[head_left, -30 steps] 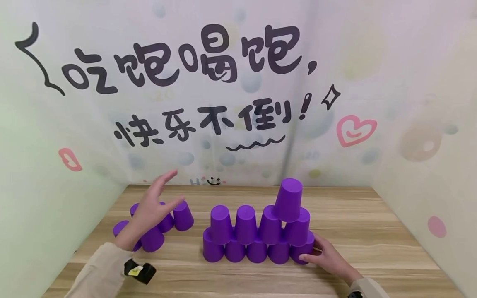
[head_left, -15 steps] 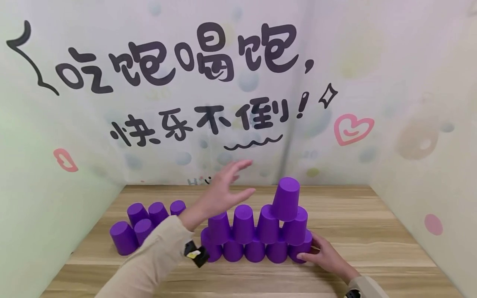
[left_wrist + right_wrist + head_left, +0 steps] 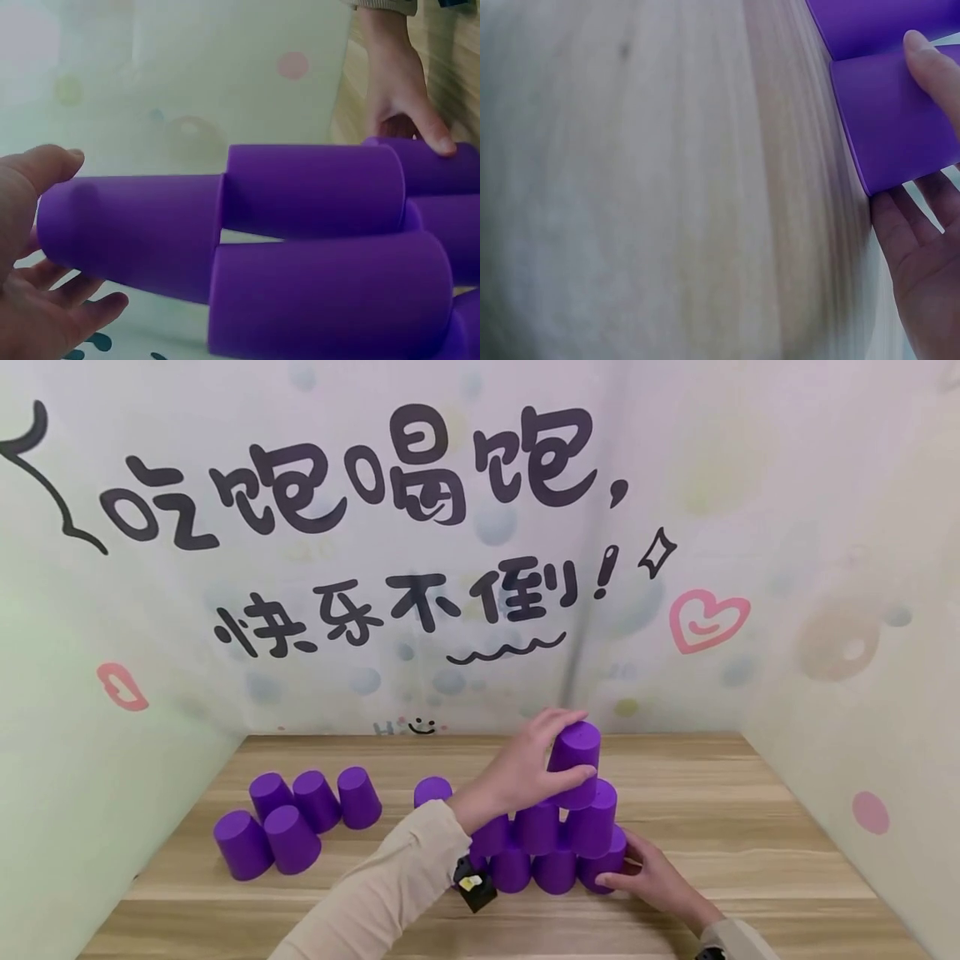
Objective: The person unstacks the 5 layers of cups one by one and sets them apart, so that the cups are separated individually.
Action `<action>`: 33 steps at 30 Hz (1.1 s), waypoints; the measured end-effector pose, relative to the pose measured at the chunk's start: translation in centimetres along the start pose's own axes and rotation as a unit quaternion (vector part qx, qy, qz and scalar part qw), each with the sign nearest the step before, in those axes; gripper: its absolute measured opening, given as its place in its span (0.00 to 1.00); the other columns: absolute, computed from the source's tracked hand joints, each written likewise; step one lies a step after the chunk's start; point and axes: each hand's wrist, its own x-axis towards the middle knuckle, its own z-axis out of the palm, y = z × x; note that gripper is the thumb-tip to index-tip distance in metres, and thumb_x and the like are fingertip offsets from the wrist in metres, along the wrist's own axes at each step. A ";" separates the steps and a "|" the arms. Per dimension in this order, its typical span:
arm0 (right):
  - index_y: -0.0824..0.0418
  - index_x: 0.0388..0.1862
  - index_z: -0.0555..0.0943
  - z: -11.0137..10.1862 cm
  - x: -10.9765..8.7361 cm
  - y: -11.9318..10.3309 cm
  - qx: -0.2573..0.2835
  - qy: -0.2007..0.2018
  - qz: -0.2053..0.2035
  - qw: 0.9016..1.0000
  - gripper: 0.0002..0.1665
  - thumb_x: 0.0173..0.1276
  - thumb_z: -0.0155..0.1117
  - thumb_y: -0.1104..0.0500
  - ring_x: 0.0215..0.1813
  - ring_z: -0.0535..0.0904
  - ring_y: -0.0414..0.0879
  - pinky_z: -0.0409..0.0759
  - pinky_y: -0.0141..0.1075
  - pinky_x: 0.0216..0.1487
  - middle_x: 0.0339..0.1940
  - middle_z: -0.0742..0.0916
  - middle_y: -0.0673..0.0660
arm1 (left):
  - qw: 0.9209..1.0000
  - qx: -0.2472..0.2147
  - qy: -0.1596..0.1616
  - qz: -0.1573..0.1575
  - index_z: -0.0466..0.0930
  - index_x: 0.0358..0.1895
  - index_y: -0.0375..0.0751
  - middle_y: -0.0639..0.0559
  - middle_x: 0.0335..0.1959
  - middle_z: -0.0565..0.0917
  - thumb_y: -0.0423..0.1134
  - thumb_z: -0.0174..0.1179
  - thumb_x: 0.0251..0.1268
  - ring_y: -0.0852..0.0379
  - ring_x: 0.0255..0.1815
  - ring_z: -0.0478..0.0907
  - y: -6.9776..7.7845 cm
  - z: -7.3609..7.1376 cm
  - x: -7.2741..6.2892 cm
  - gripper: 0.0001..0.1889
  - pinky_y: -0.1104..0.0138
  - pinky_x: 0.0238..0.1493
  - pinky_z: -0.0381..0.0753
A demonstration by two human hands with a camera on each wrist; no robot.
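Note:
Upside-down purple cups form a stepped stack on the table. My left hand (image 3: 521, 768) is around the single top cup (image 3: 576, 764), thumb across its front and fingers behind. In the left wrist view, my thumb lies along one side of that top cup (image 3: 135, 232), and some fingers stand slightly off the other side. The top cup rests across two second-row cups (image 3: 591, 827). My right hand (image 3: 660, 877) holds the rightmost bottom cup (image 3: 603, 864), with the thumb on its near side, as the right wrist view of this cup (image 3: 892, 112) confirms. My left forearm hides the stack's left end.
Several more upside-down purple cups (image 3: 292, 839) stand in a loose group on the left of the wooden table (image 3: 180, 910). Behind the table rises a printed backdrop (image 3: 315, 560) with black lettering, and pale side walls enclose both sides.
My left hand has moved right, from above the left cup group across the stack to the top cup, and now closes around it. My right hand stays at the bottom-right cup.

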 end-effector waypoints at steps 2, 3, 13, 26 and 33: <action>0.72 0.60 0.62 0.0 0.0 0.1 0.006 -0.004 0.002 1.000 0.37 0.54 0.66 0.60 0.45 0.76 0.38 0.78 0.34 0.43 0.49 0.76 0.69 | 1.000 -0.009 0.011 -0.003 0.63 0.61 0.36 0.44 0.55 0.69 0.40 0.61 0.54 0.55 0.50 0.71 0.0 0.4 -0.1 0.30 0.71 0.52 0.69; 0.72 0.60 0.62 0.0 0.1 0.1 0.008 -0.006 0.002 1.000 0.38 0.54 0.66 0.60 0.45 0.76 0.38 0.78 0.34 0.43 0.49 0.76 0.69 | 1.000 -0.012 0.016 -0.003 0.64 0.61 0.36 0.44 0.55 0.69 0.40 0.60 0.54 0.55 0.50 0.71 0.0 0.5 -0.1 0.30 0.72 0.51 0.70; 0.72 0.59 0.63 -0.1 -0.2 -0.1 0.009 0.000 -0.007 1.000 0.36 0.54 0.66 0.62 0.45 0.77 0.38 0.78 0.34 0.42 0.48 0.76 0.70 | 0.998 -0.047 0.032 -0.013 0.63 0.61 0.39 0.46 0.53 0.70 0.40 0.61 0.55 0.58 0.47 0.72 -0.3 1.2 -0.4 0.30 0.75 0.46 0.72; 0.69 0.60 0.62 0.0 0.0 0.0 0.008 -0.002 0.019 1.000 0.37 0.54 0.66 0.60 0.46 0.77 0.39 0.77 0.33 0.44 0.50 0.76 0.68 | 0.992 -0.050 0.112 0.032 0.69 0.56 0.37 0.46 0.46 0.76 0.35 0.66 0.47 0.57 0.44 0.75 0.0 -4.3 -1.0 0.29 0.72 0.41 0.77; 0.69 0.60 0.63 0.1 -0.1 -0.2 -0.002 -0.001 0.018 1.000 0.37 0.53 0.67 0.60 0.46 0.76 0.39 0.78 0.33 0.43 0.49 0.77 0.68 | 0.985 -0.038 0.166 0.016 0.70 0.55 0.40 0.45 0.45 0.76 0.33 0.68 0.44 0.54 0.43 0.75 -1.0 -8.5 -4.2 0.29 0.65 0.38 0.79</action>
